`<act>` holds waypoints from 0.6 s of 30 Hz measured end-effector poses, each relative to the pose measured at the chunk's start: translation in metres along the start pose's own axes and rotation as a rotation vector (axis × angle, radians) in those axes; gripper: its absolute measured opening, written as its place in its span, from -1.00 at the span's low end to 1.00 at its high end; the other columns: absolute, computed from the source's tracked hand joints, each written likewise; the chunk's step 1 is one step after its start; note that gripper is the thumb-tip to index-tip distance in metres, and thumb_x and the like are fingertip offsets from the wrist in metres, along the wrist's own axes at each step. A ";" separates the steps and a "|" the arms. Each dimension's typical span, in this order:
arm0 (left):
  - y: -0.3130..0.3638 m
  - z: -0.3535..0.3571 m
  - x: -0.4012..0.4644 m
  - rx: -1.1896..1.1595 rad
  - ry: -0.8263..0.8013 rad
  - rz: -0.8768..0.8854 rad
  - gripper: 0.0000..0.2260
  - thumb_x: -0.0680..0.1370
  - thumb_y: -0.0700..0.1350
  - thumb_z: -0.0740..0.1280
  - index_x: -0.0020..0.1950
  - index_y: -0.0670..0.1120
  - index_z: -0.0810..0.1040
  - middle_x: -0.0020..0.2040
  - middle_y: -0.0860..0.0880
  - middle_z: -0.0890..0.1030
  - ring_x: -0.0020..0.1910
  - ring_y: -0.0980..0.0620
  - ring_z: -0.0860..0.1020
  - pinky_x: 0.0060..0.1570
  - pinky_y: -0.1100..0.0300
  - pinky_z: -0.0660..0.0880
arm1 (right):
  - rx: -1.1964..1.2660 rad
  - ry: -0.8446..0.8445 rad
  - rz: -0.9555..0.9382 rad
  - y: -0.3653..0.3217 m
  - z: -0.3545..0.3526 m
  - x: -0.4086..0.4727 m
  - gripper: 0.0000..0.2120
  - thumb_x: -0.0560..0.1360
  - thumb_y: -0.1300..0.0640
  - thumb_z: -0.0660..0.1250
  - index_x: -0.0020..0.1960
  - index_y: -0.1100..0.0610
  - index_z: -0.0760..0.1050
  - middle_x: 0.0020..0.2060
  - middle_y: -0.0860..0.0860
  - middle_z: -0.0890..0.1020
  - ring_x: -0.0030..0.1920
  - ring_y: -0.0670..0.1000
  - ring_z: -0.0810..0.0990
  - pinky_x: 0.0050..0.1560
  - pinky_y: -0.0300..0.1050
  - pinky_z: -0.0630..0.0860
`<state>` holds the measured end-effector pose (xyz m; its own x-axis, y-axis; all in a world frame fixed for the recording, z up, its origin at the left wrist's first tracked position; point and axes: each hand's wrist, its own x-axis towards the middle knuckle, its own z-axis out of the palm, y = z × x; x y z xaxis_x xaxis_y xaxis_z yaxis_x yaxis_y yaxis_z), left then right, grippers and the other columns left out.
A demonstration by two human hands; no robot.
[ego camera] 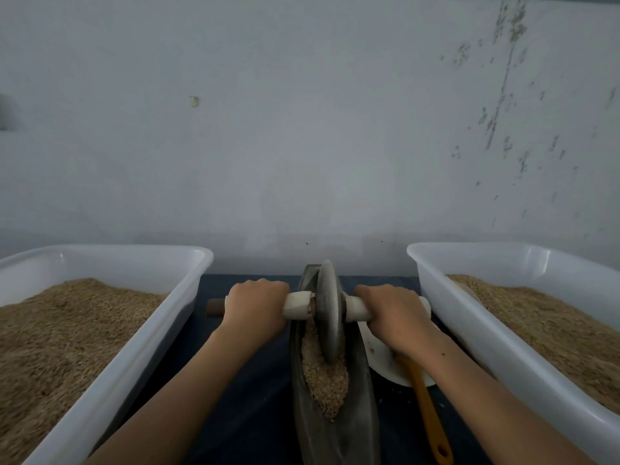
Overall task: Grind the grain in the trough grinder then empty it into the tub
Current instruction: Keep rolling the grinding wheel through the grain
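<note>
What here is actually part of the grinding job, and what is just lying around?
In use:
left hand and right hand, gripping the axle handle
grinding wheel
trough
grain in the trough
two white tubs, left and right

Lying about:
white dish
orange-handled tool

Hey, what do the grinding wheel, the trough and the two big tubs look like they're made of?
Grinding wheel: dull grey metal, likely cast iron; matte, worn face. Trough: looks like the same dark metal, with a faint sheen on its rim. Left tub and right tub: white plastic, smooth and glossy, slightly translucent walls with highlights.
</note>
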<state>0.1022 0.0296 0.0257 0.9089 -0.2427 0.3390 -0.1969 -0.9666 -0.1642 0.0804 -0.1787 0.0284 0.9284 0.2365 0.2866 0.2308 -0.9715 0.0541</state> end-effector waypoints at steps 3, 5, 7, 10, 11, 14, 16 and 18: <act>-0.004 -0.002 0.001 -0.016 -0.092 0.037 -0.74 0.48 0.03 0.31 0.13 -0.01 0.49 0.01 -0.01 0.59 -0.01 -0.02 0.56 -0.14 0.15 0.36 | -0.022 -0.088 -0.017 0.000 -0.006 0.001 -0.79 0.50 0.22 0.25 0.11 0.01 0.43 0.01 0.02 0.59 0.00 0.06 0.56 -0.06 -0.08 0.43; -0.008 -0.006 0.000 -0.059 -0.238 0.038 -0.67 0.44 0.05 0.37 0.17 -0.01 0.50 0.01 -0.01 0.59 -0.03 -0.01 0.55 -0.14 0.15 0.37 | -0.056 -0.191 -0.043 -0.001 -0.012 0.002 -0.76 0.49 0.21 0.28 0.14 0.03 0.45 0.02 0.03 0.58 -0.02 0.05 0.55 -0.10 -0.11 0.39; -0.010 -0.008 0.000 -0.098 -0.345 0.038 -0.62 0.41 0.07 0.41 0.19 -0.01 0.50 -0.05 0.02 0.56 -0.11 0.03 0.51 -0.15 0.15 0.37 | -0.063 -0.293 -0.054 -0.001 -0.017 0.003 -0.72 0.48 0.21 0.29 0.18 0.07 0.47 0.01 0.04 0.58 -0.05 0.04 0.55 -0.13 -0.11 0.38; -0.009 -0.009 0.001 -0.098 -0.362 0.044 -0.61 0.40 0.08 0.42 0.17 0.00 0.51 -0.14 0.05 0.49 -0.17 0.05 0.46 -0.17 0.16 0.36 | -0.024 -0.360 -0.051 0.001 -0.019 0.002 -0.70 0.48 0.20 0.31 0.21 0.08 0.48 0.00 0.05 0.60 -0.03 0.03 0.58 -0.07 -0.10 0.48; -0.008 -0.009 0.001 -0.086 -0.337 0.043 -0.62 0.40 0.08 0.41 0.16 0.00 0.51 -0.15 0.05 0.49 -0.18 0.06 0.46 -0.18 0.16 0.36 | -0.021 -0.353 -0.050 0.001 -0.019 0.002 -0.70 0.48 0.20 0.31 0.21 0.08 0.48 0.00 0.05 0.60 -0.03 0.04 0.58 -0.08 -0.10 0.47; -0.006 -0.006 -0.001 -0.055 -0.213 0.030 -0.69 0.42 0.06 0.38 0.13 0.02 0.51 -0.09 0.03 0.56 -0.15 0.03 0.50 -0.20 0.16 0.34 | -0.048 -0.271 -0.033 -0.001 -0.016 0.002 -0.71 0.49 0.22 0.29 0.20 0.05 0.47 0.02 0.05 0.60 -0.01 0.05 0.57 -0.10 -0.11 0.41; -0.004 -0.002 -0.001 -0.045 -0.096 0.019 -0.75 0.46 0.04 0.33 0.10 0.02 0.50 -0.03 0.02 0.58 -0.06 -0.01 0.54 -0.17 0.15 0.34 | -0.059 -0.186 -0.018 -0.003 -0.012 0.001 -0.77 0.50 0.22 0.27 0.14 0.03 0.44 0.03 0.04 0.59 0.00 0.07 0.56 -0.09 -0.09 0.40; -0.003 0.000 -0.003 -0.048 0.002 0.001 -0.81 0.49 0.02 0.29 0.07 0.02 0.48 -0.02 0.02 0.58 -0.03 -0.02 0.55 -0.16 0.15 0.33 | -0.071 -0.087 -0.005 -0.004 -0.009 -0.001 -0.81 0.51 0.23 0.25 0.08 0.03 0.39 0.03 0.03 0.58 0.01 0.09 0.56 -0.12 -0.10 0.33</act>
<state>0.0999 0.0329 0.0248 0.9081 -0.2438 0.3404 -0.2153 -0.9692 -0.1196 0.0761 -0.1746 0.0365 0.9497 0.2393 0.2022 0.2175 -0.9681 0.1242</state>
